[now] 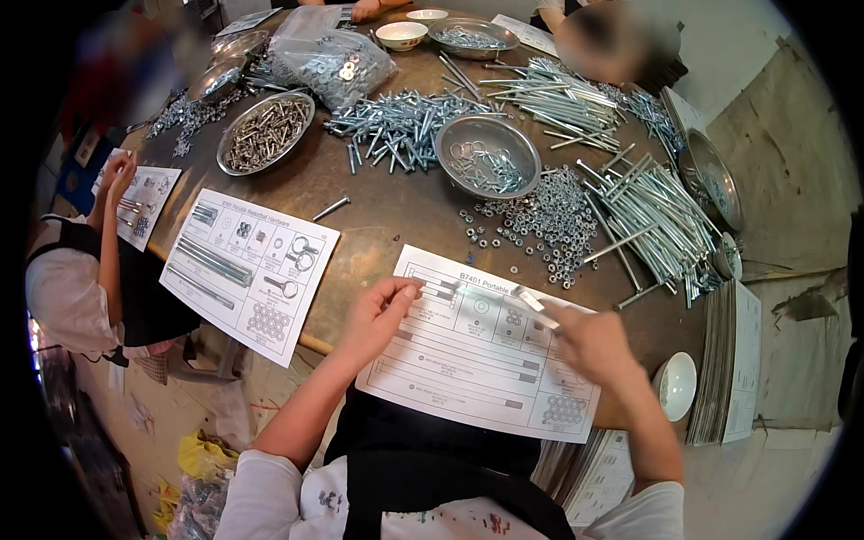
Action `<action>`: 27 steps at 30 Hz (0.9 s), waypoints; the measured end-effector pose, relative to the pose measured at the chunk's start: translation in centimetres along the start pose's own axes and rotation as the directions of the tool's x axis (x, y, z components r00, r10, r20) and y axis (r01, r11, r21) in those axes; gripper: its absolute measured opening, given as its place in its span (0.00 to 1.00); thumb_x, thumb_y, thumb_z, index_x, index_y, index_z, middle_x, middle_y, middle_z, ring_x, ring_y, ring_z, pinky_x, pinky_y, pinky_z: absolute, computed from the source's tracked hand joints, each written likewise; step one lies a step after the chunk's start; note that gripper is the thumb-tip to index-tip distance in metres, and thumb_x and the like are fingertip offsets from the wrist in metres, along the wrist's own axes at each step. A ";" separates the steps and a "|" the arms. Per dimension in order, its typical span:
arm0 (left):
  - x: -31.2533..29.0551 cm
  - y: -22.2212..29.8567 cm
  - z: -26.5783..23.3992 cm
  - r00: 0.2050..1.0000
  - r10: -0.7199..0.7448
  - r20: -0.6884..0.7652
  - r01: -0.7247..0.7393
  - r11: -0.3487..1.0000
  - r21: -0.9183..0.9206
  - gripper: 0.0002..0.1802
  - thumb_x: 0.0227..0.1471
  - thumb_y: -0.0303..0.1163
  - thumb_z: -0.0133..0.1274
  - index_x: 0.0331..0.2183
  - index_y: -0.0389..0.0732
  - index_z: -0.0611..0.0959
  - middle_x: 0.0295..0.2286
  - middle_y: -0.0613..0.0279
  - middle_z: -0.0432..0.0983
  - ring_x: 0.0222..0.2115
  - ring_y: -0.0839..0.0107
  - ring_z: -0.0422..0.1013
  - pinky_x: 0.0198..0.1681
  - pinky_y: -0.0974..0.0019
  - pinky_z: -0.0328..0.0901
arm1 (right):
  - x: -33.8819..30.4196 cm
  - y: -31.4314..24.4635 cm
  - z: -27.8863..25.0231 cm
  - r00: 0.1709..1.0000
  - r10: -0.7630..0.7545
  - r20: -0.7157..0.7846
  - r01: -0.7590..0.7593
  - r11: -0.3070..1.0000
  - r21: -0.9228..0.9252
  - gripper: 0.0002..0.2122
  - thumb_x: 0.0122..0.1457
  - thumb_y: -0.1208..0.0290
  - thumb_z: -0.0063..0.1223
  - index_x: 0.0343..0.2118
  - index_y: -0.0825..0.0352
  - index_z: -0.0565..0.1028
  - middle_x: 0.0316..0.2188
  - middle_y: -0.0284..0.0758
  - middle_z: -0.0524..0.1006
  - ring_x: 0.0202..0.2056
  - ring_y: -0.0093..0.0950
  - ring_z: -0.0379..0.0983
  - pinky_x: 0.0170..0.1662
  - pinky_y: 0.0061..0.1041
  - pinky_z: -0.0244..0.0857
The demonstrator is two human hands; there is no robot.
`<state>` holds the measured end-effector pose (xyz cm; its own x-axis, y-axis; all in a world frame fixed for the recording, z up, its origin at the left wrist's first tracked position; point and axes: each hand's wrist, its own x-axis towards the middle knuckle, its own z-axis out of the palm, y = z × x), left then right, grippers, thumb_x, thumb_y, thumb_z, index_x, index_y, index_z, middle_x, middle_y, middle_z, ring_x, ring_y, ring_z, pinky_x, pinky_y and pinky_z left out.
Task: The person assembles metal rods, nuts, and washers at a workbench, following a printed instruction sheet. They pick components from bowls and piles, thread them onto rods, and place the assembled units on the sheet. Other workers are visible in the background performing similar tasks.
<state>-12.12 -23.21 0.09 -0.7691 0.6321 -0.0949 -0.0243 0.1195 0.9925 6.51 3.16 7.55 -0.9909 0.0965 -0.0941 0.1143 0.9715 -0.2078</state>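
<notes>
Apparently for reading, the printed sheet is laid face-up on the table, with a blurred pale piece held above it in the right hand; whether the left hand, fingertips close, grips anything cannot be told.

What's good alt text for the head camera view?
A person's left hand and right hand, the right holding a blurred silvery piece, are over a printed sheet at a table's edge; piled bolts, loose nuts and metal bowls lie beyond.

The nearest sheet is smooth, matt paper. Beyond it, the bolts and nuts are shiny metal, the bag glossy, crinkled plastic.
</notes>
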 end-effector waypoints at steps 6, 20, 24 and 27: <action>-2.9 0.2 -0.9 0.930 0.357 0.089 -0.352 0.790 0.501 0.14 0.58 0.32 0.49 0.44 0.35 0.80 0.41 0.53 0.77 0.44 0.59 0.71 0.49 0.59 0.64 | 0.5 -6.7 7.0 0.988 -0.124 -0.094 0.111 0.985 -0.132 0.24 0.50 0.67 0.57 0.53 0.56 0.72 0.27 0.30 0.73 0.24 0.28 0.74 0.24 0.30 0.68; -3.7 0.3 1.2 0.899 0.299 0.319 -0.427 0.758 0.493 0.20 0.54 0.31 0.52 0.49 0.37 0.77 0.52 0.48 0.70 0.53 0.50 0.64 0.56 0.55 0.60 | -8.0 -4.8 7.6 0.839 0.239 -0.488 -0.194 0.971 0.141 0.20 0.42 0.71 0.68 0.42 0.65 0.77 0.39 0.37 0.75 0.42 0.39 0.71 0.44 0.35 0.66; -1.2 0.7 2.5 0.857 0.333 0.394 -0.504 0.702 0.503 0.17 0.49 0.28 0.57 0.44 0.37 0.81 0.38 0.54 0.78 0.43 0.55 0.71 0.46 0.58 0.66 | -9.8 -4.0 8.3 0.812 0.325 -0.484 -0.241 0.943 0.228 0.15 0.44 0.71 0.67 0.37 0.64 0.79 0.34 0.34 0.76 0.36 0.34 0.73 0.36 0.32 0.68; 0.1 0.4 2.7 0.837 0.298 0.459 -0.531 0.647 0.547 0.13 0.48 0.26 0.58 0.39 0.39 0.84 0.32 0.58 0.77 0.37 0.59 0.71 0.41 0.60 0.66 | -9.7 -4.8 8.3 0.841 0.345 -0.417 -0.262 0.933 0.245 0.14 0.45 0.71 0.66 0.36 0.64 0.78 0.34 0.33 0.76 0.36 0.34 0.73 0.37 0.32 0.68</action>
<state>-10.50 -21.08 0.30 -0.3575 0.9161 0.1815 0.7421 0.1606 0.6508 16.20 -4.23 1.38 -0.8234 0.5070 0.2549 0.3840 0.8286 -0.4075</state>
